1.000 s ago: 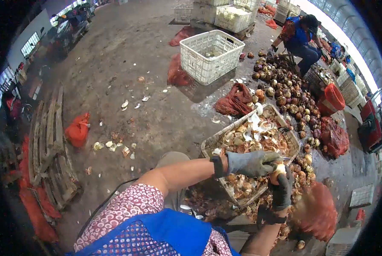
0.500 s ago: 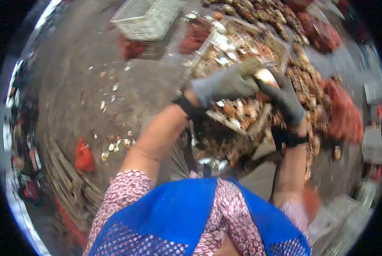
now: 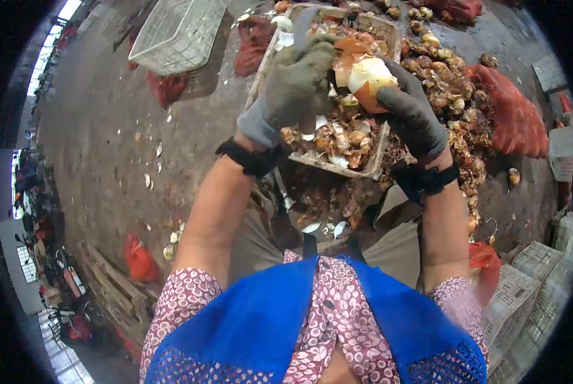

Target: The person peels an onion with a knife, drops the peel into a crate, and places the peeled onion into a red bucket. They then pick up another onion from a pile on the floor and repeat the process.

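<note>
My right hand [image 3: 416, 114], in a dirty grey glove, grips a partly peeled onion [image 3: 371, 75], its pale flesh bare on top and brown skin still on the lower side. A loose flap of brown skin [image 3: 354, 48] stands out from the onion toward my left hand. My gloved left hand [image 3: 293, 86] is closed beside it, and a knife [image 3: 304, 24] points up out of the fist; its handle is hidden. Beneath both hands lies a crate [image 3: 338, 169] full of onion skins and scraps [image 3: 345, 142].
Unpeeled onions [image 3: 446, 77] are heaped to the right, by a red mesh sack [image 3: 514, 115]. A white plastic crate [image 3: 177, 38] stands at upper left above a red bag [image 3: 166, 88]. Wooden planks [image 3: 110, 281] lie at lower left, and more crates [image 3: 510, 288] stand at lower right.
The view has shifted and sharpened. My hands have drawn apart slightly, and a flap of brown skin now hangs off the onion. My left hand is more upright, with the blade showing above it.
</note>
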`<act>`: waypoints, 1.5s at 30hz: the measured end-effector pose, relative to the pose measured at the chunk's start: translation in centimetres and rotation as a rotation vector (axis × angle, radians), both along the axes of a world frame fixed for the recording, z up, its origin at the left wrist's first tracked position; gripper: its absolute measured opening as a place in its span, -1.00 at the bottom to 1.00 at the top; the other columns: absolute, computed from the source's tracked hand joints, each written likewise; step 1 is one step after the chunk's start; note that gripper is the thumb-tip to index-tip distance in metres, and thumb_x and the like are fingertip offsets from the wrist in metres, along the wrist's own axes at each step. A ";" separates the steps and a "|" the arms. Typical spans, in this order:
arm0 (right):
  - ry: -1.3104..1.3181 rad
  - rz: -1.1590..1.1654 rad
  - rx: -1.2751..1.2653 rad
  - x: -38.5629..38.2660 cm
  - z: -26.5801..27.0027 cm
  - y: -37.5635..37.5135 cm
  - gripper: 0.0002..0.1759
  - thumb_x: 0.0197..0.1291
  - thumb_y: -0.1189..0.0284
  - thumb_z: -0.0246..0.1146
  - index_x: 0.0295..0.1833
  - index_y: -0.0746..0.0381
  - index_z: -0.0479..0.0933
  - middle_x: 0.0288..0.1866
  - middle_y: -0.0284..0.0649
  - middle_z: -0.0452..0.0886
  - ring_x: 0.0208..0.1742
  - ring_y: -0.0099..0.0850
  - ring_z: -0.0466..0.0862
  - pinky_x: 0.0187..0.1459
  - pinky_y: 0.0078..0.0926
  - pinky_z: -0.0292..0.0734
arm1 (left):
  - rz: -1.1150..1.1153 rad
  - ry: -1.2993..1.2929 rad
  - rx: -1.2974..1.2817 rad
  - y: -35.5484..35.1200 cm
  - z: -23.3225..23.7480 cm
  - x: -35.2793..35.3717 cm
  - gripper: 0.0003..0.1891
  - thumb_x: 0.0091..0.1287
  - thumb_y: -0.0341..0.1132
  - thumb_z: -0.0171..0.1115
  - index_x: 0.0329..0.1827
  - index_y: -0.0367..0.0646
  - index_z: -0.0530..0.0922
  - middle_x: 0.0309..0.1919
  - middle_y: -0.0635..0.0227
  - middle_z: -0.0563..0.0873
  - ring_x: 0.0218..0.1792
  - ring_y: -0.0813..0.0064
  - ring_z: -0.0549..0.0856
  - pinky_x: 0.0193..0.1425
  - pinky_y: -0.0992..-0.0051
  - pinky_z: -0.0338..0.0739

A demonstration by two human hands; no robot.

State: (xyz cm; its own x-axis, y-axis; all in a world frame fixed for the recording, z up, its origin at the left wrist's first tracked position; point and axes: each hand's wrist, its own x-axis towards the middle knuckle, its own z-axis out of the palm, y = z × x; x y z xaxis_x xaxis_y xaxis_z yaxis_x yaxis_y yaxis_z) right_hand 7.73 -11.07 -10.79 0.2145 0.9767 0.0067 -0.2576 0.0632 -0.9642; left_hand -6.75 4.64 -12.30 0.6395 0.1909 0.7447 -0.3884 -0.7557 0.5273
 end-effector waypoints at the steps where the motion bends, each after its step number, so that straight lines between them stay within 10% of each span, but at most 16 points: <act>1: 0.025 -0.038 -0.021 -0.1 0.4 -0.2 -0.19 0.01 0.20 0.38 0.34 0.34 0.31 0.09 -0.20 0.58 0.03 -0.45 0.62 0.04 -0.51 0.54 | 0.081 0.163 -0.290 -0.4 -0.1 -0.7 -0.71 0.34 -0.34 0.12 0.06 -0.27 0.55 -0.36 0.48 0.60 -0.39 0.70 0.54 -0.31 0.62 0.47; 6: -0.006 -0.118 -0.075 0.8 0.4 -0.5 -0.12 -0.05 0.20 0.37 0.40 0.30 0.25 0.10 -0.21 0.55 0.04 -0.46 0.59 0.02 -0.51 0.54 | -0.011 0.110 -0.775 -2.8 1.3 0.6 -0.53 0.33 -0.34 0.22 0.28 -0.27 0.41 -0.07 0.34 0.59 -0.10 0.61 0.58 0.01 0.55 0.53; 12: -0.288 -0.009 -0.044 2.3 -1.8 -0.1 -0.21 -0.08 0.51 0.42 0.34 0.29 0.32 0.08 -0.25 0.57 0.06 -0.49 0.57 0.09 -0.45 0.52 | -0.160 0.291 -0.428 -3.0 0.3 1.0 -0.54 0.32 -0.38 0.22 0.28 -0.23 0.39 -0.14 0.31 0.60 -0.15 0.60 0.57 -0.05 0.52 0.54; 14: -0.491 0.014 0.017 1.8 -1.5 -0.1 -0.25 -0.10 0.45 0.48 0.28 0.30 0.39 0.04 -0.29 0.59 0.02 -0.52 0.57 0.09 -0.49 0.50 | -0.167 0.561 -0.483 -2.8 0.3 0.8 -0.44 0.27 -0.56 0.11 0.38 -0.21 0.32 0.13 0.34 0.55 0.17 0.53 0.50 0.29 0.49 0.36; 19: -0.631 0.024 -0.104 1.3 -1.9 -0.9 -0.30 -0.09 0.35 0.54 0.19 0.32 0.46 -0.12 -0.29 0.66 -0.12 -0.56 0.61 -0.05 -0.54 0.55 | -0.128 0.509 -0.571 -3.4 -1.0 0.7 -0.61 0.39 -0.49 -0.07 0.27 -0.13 0.42 -0.24 0.53 0.57 -0.31 0.72 0.53 -0.21 0.65 0.46; 28: -0.217 -0.055 -0.031 2.2 -1.7 -0.3 -0.22 -0.10 0.43 0.51 0.28 0.30 0.34 0.06 -0.22 0.57 0.01 -0.46 0.60 0.05 -0.51 0.56 | -0.198 0.321 -0.836 -4.2 0.5 1.8 -0.76 0.46 -0.30 0.08 0.10 -0.20 0.49 -0.30 0.47 0.60 -0.34 0.71 0.52 -0.32 0.58 0.47; 31: -0.379 -0.205 -0.108 2.3 -2.6 0.2 -0.30 -0.08 0.35 0.50 0.21 0.31 0.42 -0.01 -0.24 0.60 -0.01 -0.51 0.60 -0.01 -0.53 0.56 | 0.191 0.323 -0.494 -3.5 -1.5 2.4 -0.85 0.43 -0.32 0.10 -0.19 -0.22 0.55 -0.38 0.46 0.65 -0.36 0.67 0.57 -0.23 0.57 0.50; 36: -0.017 -0.269 -0.173 1.2 -1.8 0.2 -0.50 0.10 0.30 0.38 0.14 0.28 0.51 -0.05 -0.29 0.63 -0.09 -0.54 0.63 -0.08 -0.59 0.57 | 0.236 0.188 -0.582 -2.5 -1.5 2.5 -0.95 0.13 -0.44 0.25 -0.39 -0.22 0.58 -0.32 0.36 0.67 -0.28 0.49 0.64 -0.22 0.49 0.53; 38: 0.228 -0.207 -0.011 1.4 -1.9 0.2 -0.53 0.17 0.31 0.33 0.16 0.29 0.51 -0.04 -0.30 0.63 -0.08 -0.52 0.63 -0.09 -0.59 0.57 | 0.473 0.113 0.427 -0.9 -2.8 2.5 -0.93 0.36 -0.45 0.13 -0.28 -0.21 0.58 -0.39 0.41 0.62 -0.39 0.56 0.61 -0.26 0.57 0.54; 40: 0.208 -0.202 0.020 1.2 -1.6 0.2 -0.57 0.19 0.32 0.30 0.14 0.29 0.51 -0.03 -0.29 0.62 -0.06 -0.50 0.63 -0.08 -0.58 0.59 | 0.346 -0.032 0.401 -0.4 -3.7 2.6 -0.92 0.38 -0.41 0.12 -0.18 -0.21 0.57 -0.35 0.39 0.64 -0.42 0.53 0.65 -0.33 0.53 0.59; 42: 0.431 -0.173 0.068 1.3 -2.4 0.2 -0.59 0.20 0.31 0.29 0.11 0.28 0.52 -0.02 -0.26 0.62 -0.03 -0.47 0.64 -0.06 -0.53 0.61 | -0.247 0.046 -1.407 -2.0 -3.2 2.0 -0.83 0.40 -0.39 0.10 -0.02 -0.23 0.52 -0.36 0.36 0.64 -0.49 0.56 0.64 -0.44 0.52 0.58; 45: 0.369 -0.237 0.056 1.9 -2.9 0.3 -0.61 0.22 0.25 0.27 0.07 0.25 0.53 -0.05 -0.27 0.61 -0.05 -0.45 0.65 -0.05 -0.51 0.62 | -0.208 0.197 -1.340 -2.1 -0.9 1.2 -0.63 0.39 -0.28 0.14 0.18 -0.26 0.43 -0.32 0.36 0.65 -0.54 0.63 0.62 -0.51 0.57 0.54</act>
State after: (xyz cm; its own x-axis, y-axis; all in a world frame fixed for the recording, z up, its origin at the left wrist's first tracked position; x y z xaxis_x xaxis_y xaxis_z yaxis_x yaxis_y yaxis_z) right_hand 9.62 -10.74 -13.73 0.4303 0.9006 -0.0612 -0.5564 0.2112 -0.8037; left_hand -5.53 2.59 -13.17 0.8174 0.5747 -0.0388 -0.2647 0.4346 0.8609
